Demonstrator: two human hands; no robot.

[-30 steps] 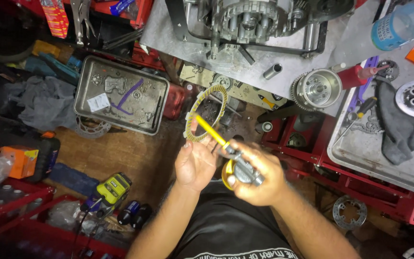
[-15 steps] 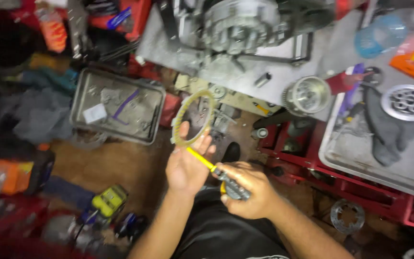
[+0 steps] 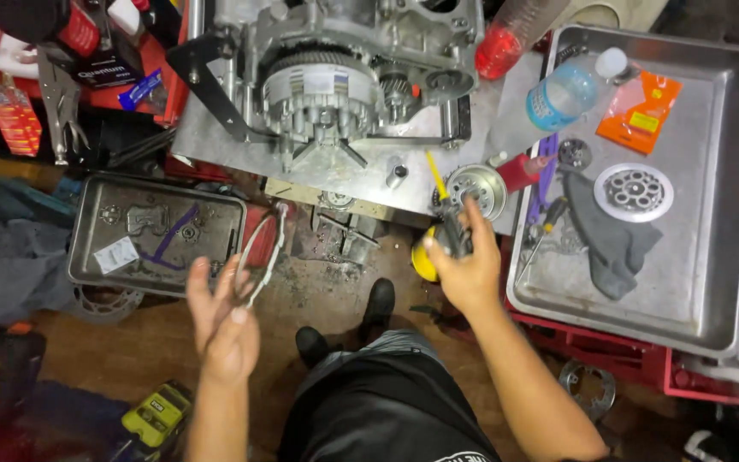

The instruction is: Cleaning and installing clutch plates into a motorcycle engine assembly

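Left hand [image 3: 220, 321], frame's 7 o'clock, fingers pinched on a thin metal ring [image 3: 260, 252] that sticks up toward 12 from the fingertips, beside the small grey tray [image 3: 113, 224] at its 9 o'clock. Right hand [image 3: 464, 261] near centre, clenched round a yellow-handled tool [image 3: 442, 218], yellow tip pointing to 11, just under the round clutch part [image 3: 476, 188] on the worktop [image 3: 215, 137] edge. Engine case [image 3: 335, 77] at 12. Large steel tray [image 3: 729, 282] at 3, holding a grey rag [image 3: 609, 239], a perforated disc [image 3: 633, 192] and a water bottle [image 3: 570, 85].
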